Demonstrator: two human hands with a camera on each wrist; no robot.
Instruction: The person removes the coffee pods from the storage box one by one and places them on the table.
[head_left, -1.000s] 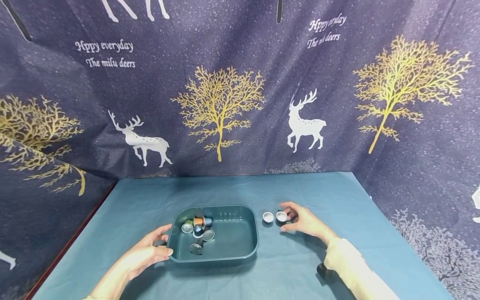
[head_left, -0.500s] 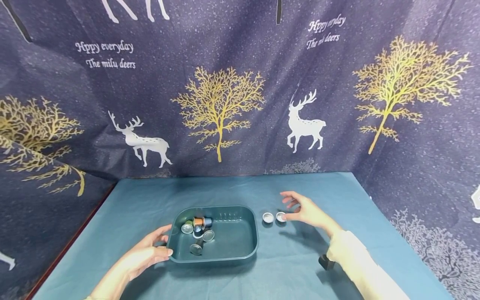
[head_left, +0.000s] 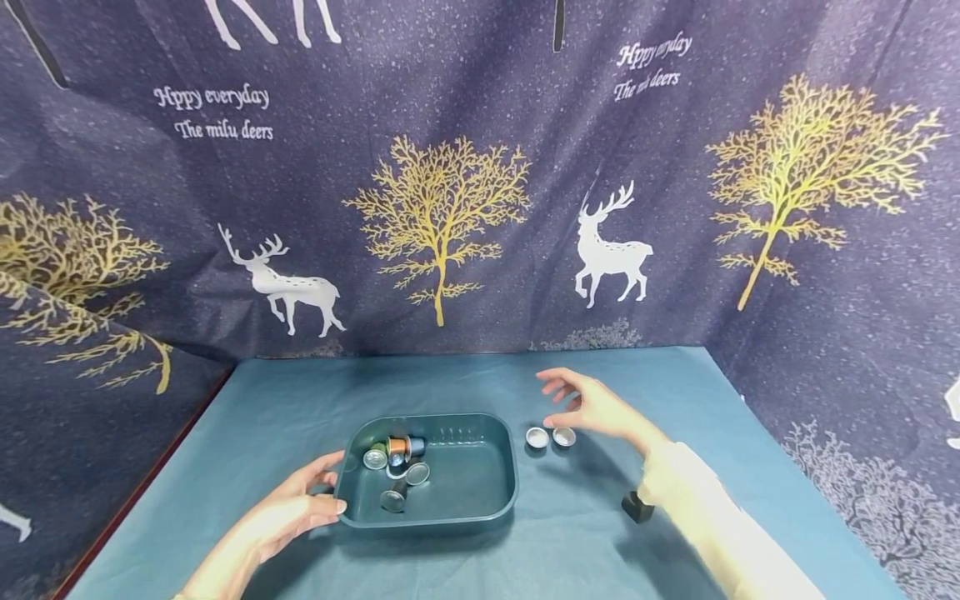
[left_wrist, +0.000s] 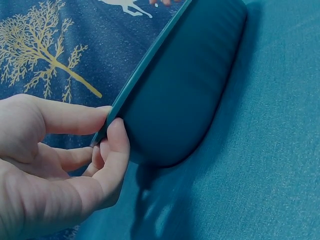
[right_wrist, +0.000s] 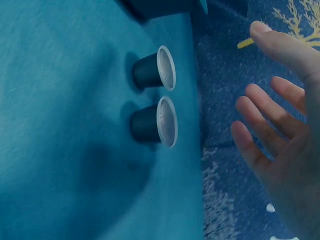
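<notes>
Our left hand (head_left: 296,507) pinched the tray (head_left: 480,492) rim, steadying it on the table (head_left: 285,400). Our right hand (head_left: 592,406) hovered with fingers spread, empty, above two capsules (head_left: 550,437) standing upright beside the tray.

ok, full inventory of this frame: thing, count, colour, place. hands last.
Rectangular dark-teal plastic tray: 1, teal, centre of table.
Small foil-topped capsules in the tray: about six, mixed orange, blue, green and dark, piled at its left end.
Dark capsules with silver foil tops: 2, side by side on the cloth right of the tray.
Teal tablecloth: 1, covers the table.
Navy deer-and-tree backdrop: 1, behind and at both sides.
Left hand: grips the tray's left rim.
Right hand: open, above the two capsules, not touching.
</notes>
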